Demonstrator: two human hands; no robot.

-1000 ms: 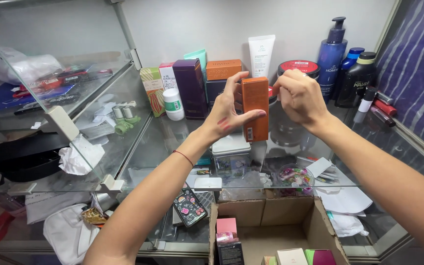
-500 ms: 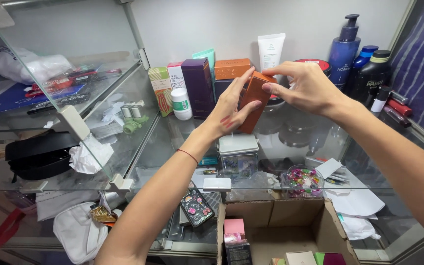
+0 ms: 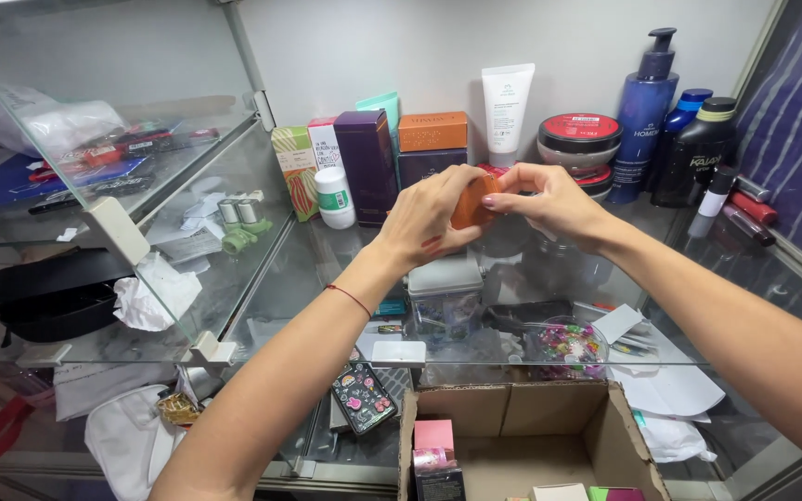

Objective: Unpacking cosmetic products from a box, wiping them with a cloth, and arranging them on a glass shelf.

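Lowered from its earlier upright pose, the orange box [image 3: 472,202] had tipped end-on between both hands above the glass shelf [image 3: 327,269]. Left hand [image 3: 427,218] fingers curled closed around its near side; right hand [image 3: 549,199] fingertips pinched its top edge, before the purple box [image 3: 367,165] and white tube [image 3: 507,107].
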